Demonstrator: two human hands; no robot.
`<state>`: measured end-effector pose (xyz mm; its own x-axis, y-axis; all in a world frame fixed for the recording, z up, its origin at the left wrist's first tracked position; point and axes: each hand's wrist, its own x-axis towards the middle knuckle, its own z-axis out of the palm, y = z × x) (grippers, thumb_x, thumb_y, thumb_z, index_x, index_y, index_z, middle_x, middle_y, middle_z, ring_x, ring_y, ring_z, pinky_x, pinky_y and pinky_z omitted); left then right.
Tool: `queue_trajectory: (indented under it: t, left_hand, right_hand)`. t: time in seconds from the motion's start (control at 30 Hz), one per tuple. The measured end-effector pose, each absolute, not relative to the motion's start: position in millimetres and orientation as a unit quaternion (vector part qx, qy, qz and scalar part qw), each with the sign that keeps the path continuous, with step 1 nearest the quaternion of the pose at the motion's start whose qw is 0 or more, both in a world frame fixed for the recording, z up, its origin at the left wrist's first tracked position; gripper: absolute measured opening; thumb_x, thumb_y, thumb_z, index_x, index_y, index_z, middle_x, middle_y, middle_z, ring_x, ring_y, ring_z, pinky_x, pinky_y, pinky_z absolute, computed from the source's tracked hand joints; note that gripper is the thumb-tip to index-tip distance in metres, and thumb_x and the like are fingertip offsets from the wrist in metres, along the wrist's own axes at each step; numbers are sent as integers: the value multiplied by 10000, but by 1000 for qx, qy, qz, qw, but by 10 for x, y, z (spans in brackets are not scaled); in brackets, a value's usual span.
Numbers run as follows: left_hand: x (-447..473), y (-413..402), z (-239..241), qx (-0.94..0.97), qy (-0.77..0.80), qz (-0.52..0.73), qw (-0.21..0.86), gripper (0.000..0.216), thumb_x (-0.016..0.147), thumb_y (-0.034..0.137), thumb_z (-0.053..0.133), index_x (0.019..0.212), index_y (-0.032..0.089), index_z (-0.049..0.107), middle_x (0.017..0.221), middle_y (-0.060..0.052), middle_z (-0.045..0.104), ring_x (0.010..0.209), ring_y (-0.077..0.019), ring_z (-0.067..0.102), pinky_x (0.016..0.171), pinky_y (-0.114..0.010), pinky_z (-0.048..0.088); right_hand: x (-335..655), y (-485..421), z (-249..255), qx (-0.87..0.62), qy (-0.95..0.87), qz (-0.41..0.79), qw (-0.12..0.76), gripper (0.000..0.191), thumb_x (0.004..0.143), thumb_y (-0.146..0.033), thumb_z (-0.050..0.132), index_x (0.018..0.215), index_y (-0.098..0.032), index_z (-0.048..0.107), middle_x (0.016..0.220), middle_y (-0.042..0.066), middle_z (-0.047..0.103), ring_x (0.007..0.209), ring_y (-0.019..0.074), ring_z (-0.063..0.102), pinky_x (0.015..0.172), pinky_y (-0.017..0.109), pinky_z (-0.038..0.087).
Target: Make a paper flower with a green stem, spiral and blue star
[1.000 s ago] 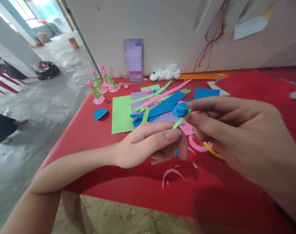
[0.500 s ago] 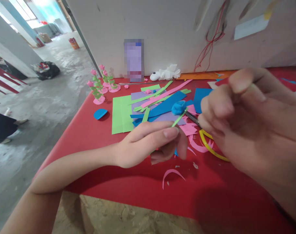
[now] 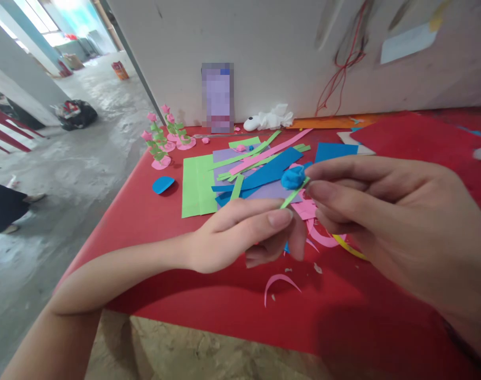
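Note:
My left hand [image 3: 244, 232] is closed in a pinch on the lower end of a thin green paper stem [image 3: 292, 197]. A small rolled blue paper flower [image 3: 293, 177] sits at the top of that stem. My right hand [image 3: 386, 216] comes in from the right, its fingers drawn together with the tips touching the blue flower and the upper stem. Both hands hover just above the red table [image 3: 208, 301].
Green sheet [image 3: 195, 187], blue, pink and green paper strips [image 3: 264, 163] and pink curled scraps [image 3: 277, 279] litter the table. Finished pink paper flowers [image 3: 161, 140] stand at the far left corner. A yellow loop [image 3: 349, 248] lies under my right hand. A white wall backs the table.
Half a second ago my right hand was lifted away and curled, off the flower. Now it is back with its fingertips on the blue flower. My left hand has stayed put.

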<state>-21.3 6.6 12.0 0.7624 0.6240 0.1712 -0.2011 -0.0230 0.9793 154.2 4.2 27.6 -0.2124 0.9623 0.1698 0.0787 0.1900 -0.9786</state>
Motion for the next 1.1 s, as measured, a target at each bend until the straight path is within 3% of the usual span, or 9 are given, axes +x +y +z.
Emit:
queue_trajectory:
  t: [0.27, 0.37, 0.5, 0.63, 0.7, 0.8, 0.93, 1.1]
  left_hand:
    - [-227, 65, 89, 651, 156, 303, 679, 348, 957, 325, 328, 747, 145, 540, 525, 41, 383, 466, -50, 376, 474, -180, 362]
    - [-223, 60, 94, 646, 162, 301, 682, 350, 952, 361, 348, 746, 146, 534, 515, 43, 369, 459, -55, 360, 467, -193, 357]
    - [-212, 57, 107, 645, 167, 301, 683, 347, 948, 371, 360, 744, 148, 531, 510, 44, 371, 448, -56, 352, 459, -204, 349]
    - [-214, 58, 112, 639, 165, 301, 688, 345, 948, 363, 364, 737, 144, 526, 514, 46, 376, 448, -51, 358, 463, -199, 346]
    - [-217, 58, 113, 637, 164, 302, 691, 347, 949, 367, 366, 740, 142, 528, 511, 49, 372, 452, -48, 360, 471, -195, 346]
    - [-217, 57, 116, 639, 163, 303, 688, 348, 954, 363, 355, 749, 141, 530, 513, 47, 370, 455, -51, 354, 467, -199, 341]
    - [-220, 55, 115, 643, 172, 298, 685, 353, 947, 388, 364, 754, 145, 531, 515, 43, 372, 454, -56, 356, 442, -203, 322]
    - [-233, 59, 104, 645, 165, 293, 687, 355, 947, 387, 359, 754, 148, 535, 543, 34, 386, 470, -57, 371, 456, -200, 345]
  right_hand:
    - [1530, 27, 259, -426, -603, 495, 458, 97, 707, -403, 687, 763, -324, 691, 475, -37, 355, 406, 33, 315, 343, 149, 256]
    - [1516, 31, 293, -420, -569, 505, 494, 37, 692, -334, 697, 722, -315, 691, 504, -32, 392, 430, 25, 340, 359, 143, 267]
    - [1545, 66, 340, -392, -498, 519, 573, 102, 711, -174, 634, 644, -244, 666, 637, -10, 470, 509, 16, 389, 418, 146, 326]
    - [1596, 95, 341, -316, -499, 561, 580, 138, 808, -186, 568, 689, -226, 626, 899, -8, 541, 609, 27, 446, 485, 167, 390]
    - [1597, 96, 338, -297, -512, 581, 559, 130, 840, -213, 545, 728, -231, 609, 823, -6, 547, 601, 37, 458, 489, 173, 395]
    - [1568, 81, 337, -335, -537, 543, 551, 101, 826, -208, 554, 732, -224, 588, 568, -14, 408, 509, 47, 402, 438, 182, 354]
    - [1543, 32, 331, -424, -611, 415, 525, 60, 787, -333, 621, 794, -273, 620, 499, -33, 354, 440, 47, 330, 359, 194, 238]
    - [1545, -23, 288, -453, -668, 364, 465, 106, 742, -377, 665, 843, -346, 678, 455, -40, 291, 414, 44, 226, 341, 203, 167]
